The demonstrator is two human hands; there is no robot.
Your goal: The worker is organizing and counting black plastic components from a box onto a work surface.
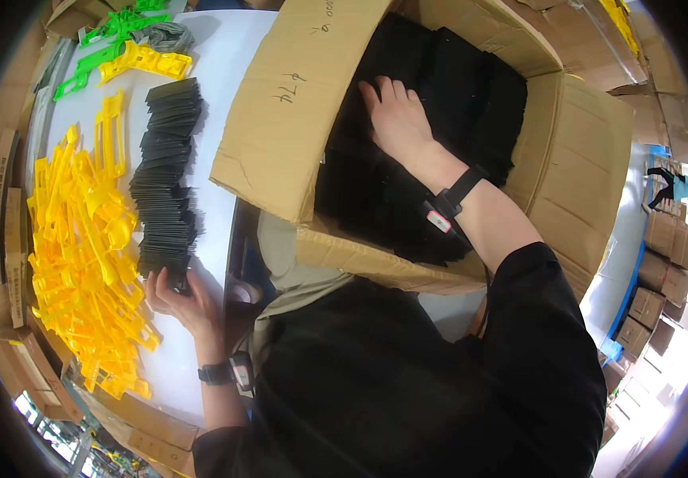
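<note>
A: What worries us most here?

B: The row of thin black plates (pixel 170 179). We have it on the white worktop (pixel 228 60), just beside the heap of yellow plastic parts (pixel 81 231), and its plates lean unevenly. If our left hand (pixel 178 296) pushes at the near end, the row could buckle or fan out into the yellow.

A: How is our left grip?

B: Partly curled, thumb and fingers either side of the end plates. Whether we pinch them firmly or merely steady them, we cannot tell.

A: And our right hand (pixel 398 119)?

B: Inside the cardboard box (pixel 268 135), fingers bent and a little apart over the packed black stacks (pixel 479 88). We cannot tell whether that grip has hold of anything. Lifting a loose handful could spill plates, since nothing visible binds them.

A: Anything else?

B: The strap (pixel 462 193) on our right wrist trails a cable near the box's near edge; pulling back quickly might snag it.
</note>
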